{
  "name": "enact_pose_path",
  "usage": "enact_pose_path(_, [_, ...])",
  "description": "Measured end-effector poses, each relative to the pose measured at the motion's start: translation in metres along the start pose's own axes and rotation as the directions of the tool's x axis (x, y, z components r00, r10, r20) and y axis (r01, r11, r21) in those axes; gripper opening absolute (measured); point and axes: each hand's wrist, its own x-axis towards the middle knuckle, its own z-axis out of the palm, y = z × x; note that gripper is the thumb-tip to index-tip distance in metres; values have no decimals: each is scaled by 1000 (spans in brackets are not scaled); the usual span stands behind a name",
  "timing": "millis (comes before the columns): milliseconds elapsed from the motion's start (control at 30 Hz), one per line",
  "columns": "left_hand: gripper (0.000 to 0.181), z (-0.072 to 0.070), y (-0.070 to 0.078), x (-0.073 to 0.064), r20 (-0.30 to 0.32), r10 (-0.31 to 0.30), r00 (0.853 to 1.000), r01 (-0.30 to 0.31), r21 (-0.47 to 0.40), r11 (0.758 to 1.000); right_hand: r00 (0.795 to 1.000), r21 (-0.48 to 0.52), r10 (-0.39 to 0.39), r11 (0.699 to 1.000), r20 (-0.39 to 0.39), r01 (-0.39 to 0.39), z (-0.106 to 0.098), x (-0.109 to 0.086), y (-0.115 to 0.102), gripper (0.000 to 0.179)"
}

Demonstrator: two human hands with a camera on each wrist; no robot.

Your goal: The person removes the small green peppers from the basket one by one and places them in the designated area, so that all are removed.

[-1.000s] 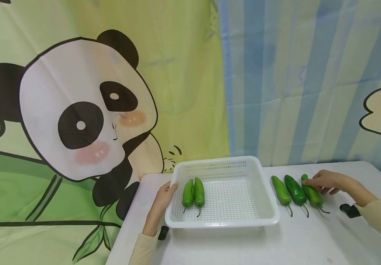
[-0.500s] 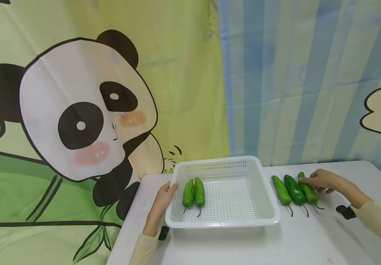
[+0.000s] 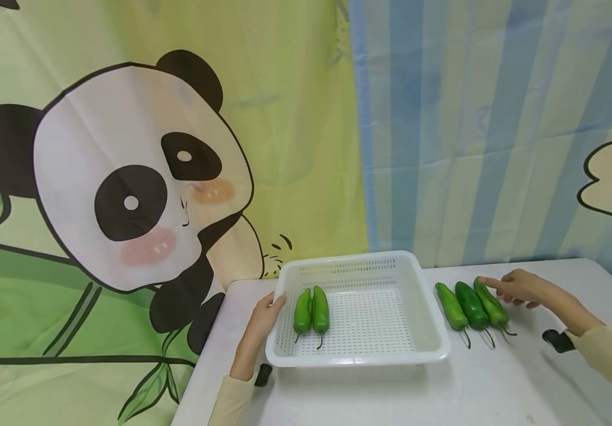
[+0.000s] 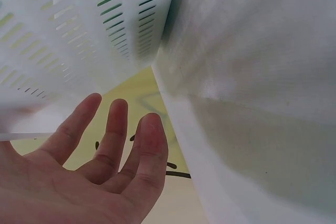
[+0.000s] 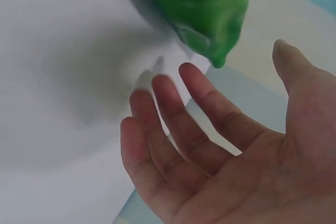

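Observation:
A white plastic basket (image 3: 359,358) stands on the table with two green peppers (image 3: 311,310) lying side by side at its left. My left hand (image 3: 260,322) holds the basket's left rim, thumb over the top edge. In the left wrist view its fingers (image 4: 153,140) spread loosely outside the slotted wall. Right of the basket lie three green peppers in a row: a light one (image 3: 451,306), a darker middle one (image 3: 471,306) and a right-hand one (image 3: 491,303). My right hand (image 3: 524,289) is open beside the right-hand pepper, index finger at its upper tip.
The white table (image 3: 498,384) runs back to a hanging cloth (image 3: 300,148) with a cartoon panda and blue stripes. A small black object shows beside each wrist, the right one (image 3: 559,340) just above the table surface.
The right-hand pepper has shifted left until it lies close against the middle pepper. My right hand moved left with it, and its fingers have loosened. The left hand and basket have stayed put.

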Motion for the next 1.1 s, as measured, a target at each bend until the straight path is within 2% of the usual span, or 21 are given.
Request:
enact_pose_path(167, [56,0,1,0,5,-3,1000,3,-2,1000,997,-101,-48,994,-59,42,0,-3,-12,98])
enact_pose_path(267, [57,-1,0,0,14,3,1000,-3,-2,1000,992,-128,-83,989,-98,71,2,-10,-27,96])
enact_pose_path(500, [57,-2,1,-1,24,9,1000,-9,-5,1000,970,-100,-203,977,-135,190,8,-24,-63,86])
enact_pose_path(967, [57,-1,1,-1,18,9,1000,-9,-9,1000,942,-74,-304,952,-143,296,19,-40,-126,90])
enact_pose_path(1100, [57,-1,-1,0,18,8,1000,-8,-7,1000,929,-82,-331,943,-167,321,25,-44,-142,91])
